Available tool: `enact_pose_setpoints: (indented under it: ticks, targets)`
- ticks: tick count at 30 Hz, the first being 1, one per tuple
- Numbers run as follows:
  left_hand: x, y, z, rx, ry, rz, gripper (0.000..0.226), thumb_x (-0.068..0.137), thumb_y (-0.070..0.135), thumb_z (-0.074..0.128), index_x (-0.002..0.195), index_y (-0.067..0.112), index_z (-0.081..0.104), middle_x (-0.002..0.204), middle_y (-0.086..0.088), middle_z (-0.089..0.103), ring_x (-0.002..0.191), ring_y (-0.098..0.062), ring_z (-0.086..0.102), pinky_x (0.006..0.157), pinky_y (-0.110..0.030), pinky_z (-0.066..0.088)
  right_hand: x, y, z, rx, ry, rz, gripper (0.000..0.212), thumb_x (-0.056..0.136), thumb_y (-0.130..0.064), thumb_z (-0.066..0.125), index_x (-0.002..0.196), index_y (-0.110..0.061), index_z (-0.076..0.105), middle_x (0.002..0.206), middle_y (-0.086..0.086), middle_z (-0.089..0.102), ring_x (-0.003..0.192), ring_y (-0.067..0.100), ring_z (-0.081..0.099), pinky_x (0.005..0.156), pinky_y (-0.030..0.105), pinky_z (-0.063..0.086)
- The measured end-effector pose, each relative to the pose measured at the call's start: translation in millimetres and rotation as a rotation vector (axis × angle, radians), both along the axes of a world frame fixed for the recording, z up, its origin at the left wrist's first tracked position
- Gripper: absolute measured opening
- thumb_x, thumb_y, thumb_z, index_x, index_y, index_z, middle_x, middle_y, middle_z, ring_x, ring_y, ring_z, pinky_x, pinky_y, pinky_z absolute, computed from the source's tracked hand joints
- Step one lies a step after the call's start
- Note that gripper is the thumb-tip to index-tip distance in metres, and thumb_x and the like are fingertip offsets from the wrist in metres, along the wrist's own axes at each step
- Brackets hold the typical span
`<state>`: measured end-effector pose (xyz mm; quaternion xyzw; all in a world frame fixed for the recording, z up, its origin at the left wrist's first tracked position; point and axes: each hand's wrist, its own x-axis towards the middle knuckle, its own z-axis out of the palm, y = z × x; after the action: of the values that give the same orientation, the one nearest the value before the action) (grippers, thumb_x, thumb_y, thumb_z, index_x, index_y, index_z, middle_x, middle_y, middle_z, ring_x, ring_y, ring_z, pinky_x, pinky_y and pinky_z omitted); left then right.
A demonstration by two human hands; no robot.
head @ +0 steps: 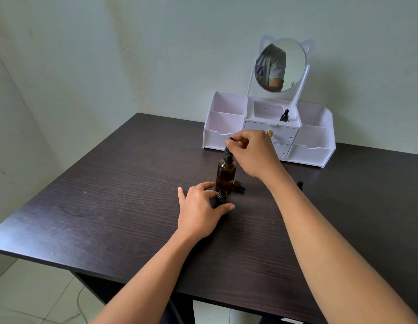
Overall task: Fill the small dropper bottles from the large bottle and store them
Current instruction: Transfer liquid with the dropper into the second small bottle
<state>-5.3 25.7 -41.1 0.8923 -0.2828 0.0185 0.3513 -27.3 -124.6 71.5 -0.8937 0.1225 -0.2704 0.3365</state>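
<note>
A large amber bottle (225, 174) stands upright near the middle of the dark table (124, 188). My right hand (252, 153) pinches the black dropper (227, 150) whose tip sits in that bottle's neck. Just in front, my left hand (198, 211) grips a small dark dropper bottle (221, 198) standing on the table with its threaded neck uncapped. One capped small dropper bottle (284, 116) stands in the top middle compartment of the white organizer (226, 118).
The white organizer carries a round cat-ear mirror (281, 64) and a drawer with a gold knob (270, 133), against the back wall. A small dark cap or bottle (239, 185) lies behind the amber bottle, another dark piece (300, 184) beside my right forearm.
</note>
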Motion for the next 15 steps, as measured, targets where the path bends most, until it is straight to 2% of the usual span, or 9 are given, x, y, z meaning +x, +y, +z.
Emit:
enact_pose_setpoints:
  ticks: [6,8,11,13,15]
  targets:
    - [-1,1,0,-0.005,-0.003,0.001,0.046,0.080,0.063,0.066,0.115,0.033,0.072,0.145,0.015,0.047,0.137,-0.009,0.035,0.120,-0.056,-0.006,-4,-3,17,0.018,-0.132,-0.007,0.015,0.093,-0.025,0.066,0.092,-0.014,0.075,0.069,-0.012,0.064,0.058,-0.002,0.054,0.062,0.017,0.042]
    - [-2,1,0,-0.012,0.001,-0.001,0.047,0.080,0.063,0.066,0.115,0.033,0.072,0.145,0.016,0.047,0.137,-0.008,0.035,0.120,-0.055,-0.006,-6,-5,24,0.023,-0.188,-0.005,0.016,0.093,-0.027,0.066,0.091,-0.014,0.075,0.072,-0.007,0.069,0.063,0.001,0.059,0.064,0.024,0.050]
    - [-1,1,0,-0.024,0.000,0.007,0.047,0.079,0.063,0.067,0.114,0.032,0.073,0.143,0.015,0.048,0.135,-0.008,0.036,0.120,-0.055,-0.005,-13,-6,36,0.024,-0.272,-0.013,0.016,0.092,-0.028,0.066,0.092,-0.014,0.074,0.080,0.003,0.074,0.075,0.016,0.069,0.075,0.036,0.058]
    - [-1,1,0,-0.024,-0.003,0.009,0.048,0.079,0.063,0.067,0.113,0.032,0.073,0.143,0.015,0.048,0.135,-0.007,0.036,0.120,-0.055,-0.004,-20,-5,45,0.046,-0.332,0.007,0.012,0.093,-0.023,0.066,0.092,-0.013,0.073,0.080,-0.001,0.075,0.077,0.014,0.071,0.075,0.032,0.058]
    - [-1,0,-1,-0.025,-0.002,0.010,0.048,0.078,0.063,0.068,0.114,0.031,0.073,0.143,0.015,0.049,0.135,-0.007,0.036,0.120,-0.055,-0.004,-28,-3,53,0.035,-0.375,0.028,0.011,0.094,-0.019,0.066,0.094,-0.011,0.073,0.077,-0.010,0.072,0.072,0.000,0.068,0.069,0.017,0.053]
